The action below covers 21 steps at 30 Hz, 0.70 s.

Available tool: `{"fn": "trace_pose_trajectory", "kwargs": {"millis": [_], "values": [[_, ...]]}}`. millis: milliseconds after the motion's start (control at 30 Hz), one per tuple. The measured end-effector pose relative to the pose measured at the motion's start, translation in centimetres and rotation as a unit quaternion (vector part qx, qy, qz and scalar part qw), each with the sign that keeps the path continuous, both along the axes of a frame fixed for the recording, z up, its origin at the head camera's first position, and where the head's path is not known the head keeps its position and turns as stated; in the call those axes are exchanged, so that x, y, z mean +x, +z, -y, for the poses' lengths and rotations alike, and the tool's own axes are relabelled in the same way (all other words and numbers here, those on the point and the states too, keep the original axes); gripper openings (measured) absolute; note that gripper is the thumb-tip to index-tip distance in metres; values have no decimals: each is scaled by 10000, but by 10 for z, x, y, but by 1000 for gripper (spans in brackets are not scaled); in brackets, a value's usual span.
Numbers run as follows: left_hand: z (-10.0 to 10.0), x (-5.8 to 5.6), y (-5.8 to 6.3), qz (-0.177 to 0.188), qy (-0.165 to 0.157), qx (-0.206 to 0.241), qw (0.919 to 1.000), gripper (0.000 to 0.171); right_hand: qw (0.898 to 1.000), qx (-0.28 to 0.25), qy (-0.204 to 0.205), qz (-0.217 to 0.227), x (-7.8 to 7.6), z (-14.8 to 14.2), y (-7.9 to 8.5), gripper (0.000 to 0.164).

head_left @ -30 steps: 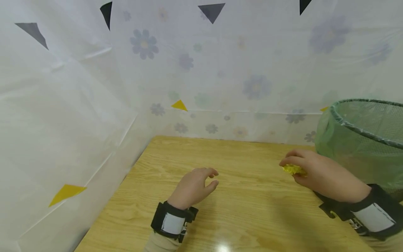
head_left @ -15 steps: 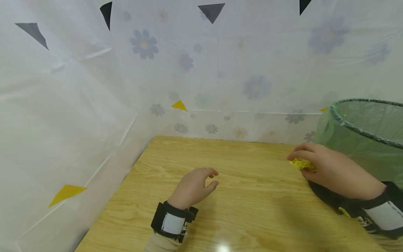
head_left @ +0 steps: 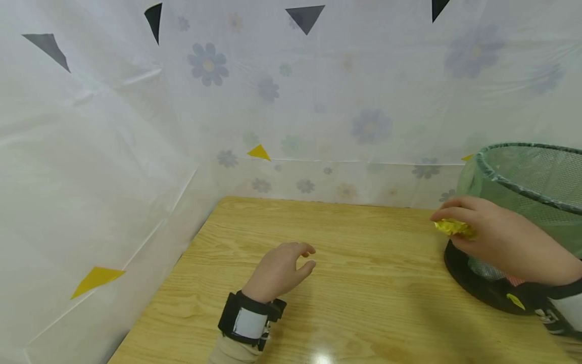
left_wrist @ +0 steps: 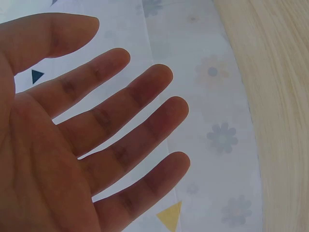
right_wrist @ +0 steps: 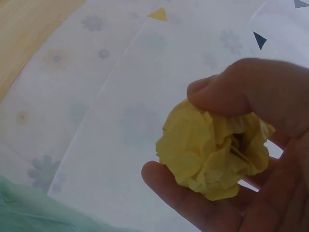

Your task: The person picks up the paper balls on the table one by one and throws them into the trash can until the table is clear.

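Note:
A crumpled yellow paper ball (right_wrist: 207, 150) is held between the thumb and fingers of my right hand (head_left: 509, 237). In the head view that hand is raised in front of a green mesh basket (head_left: 482, 197) at the right, and it hides part of the basket's side. My left hand (head_left: 279, 270) hovers over the middle of the wooden table (head_left: 354, 303), holding nothing. The left wrist view shows its fingers (left_wrist: 145, 133) spread and nearly straight, with the thumb apart from them.
The basket has a dark rim and a black round base (head_left: 473, 283); something reddish shows low in its mesh. A white flowered sheet (head_left: 318, 101) with black and yellow triangles hangs behind the table and along its left side.
My right hand has moved right and slightly away from me with the paper ball, towards the basket, uncovering more of its black base. My left hand has stayed in place.

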<state>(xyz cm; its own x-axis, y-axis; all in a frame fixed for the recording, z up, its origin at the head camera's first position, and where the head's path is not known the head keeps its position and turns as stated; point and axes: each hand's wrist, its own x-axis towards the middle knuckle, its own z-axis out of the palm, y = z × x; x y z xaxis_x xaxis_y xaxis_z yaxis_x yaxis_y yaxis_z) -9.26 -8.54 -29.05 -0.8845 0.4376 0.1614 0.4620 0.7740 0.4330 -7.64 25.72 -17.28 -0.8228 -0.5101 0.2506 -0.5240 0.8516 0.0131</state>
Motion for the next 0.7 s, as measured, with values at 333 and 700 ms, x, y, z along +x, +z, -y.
{"fn": "trace_pose_trajectory", "kwargs": {"millis": [333,700], "values": [[0,1,0,-10,-16,17,10000,29,9975,-48,74,-701,2,-19,6,48],[0,0,-1,0,-32,26,10000,29,9757,-506,515,-2069,-1,-41,16,68]]}}
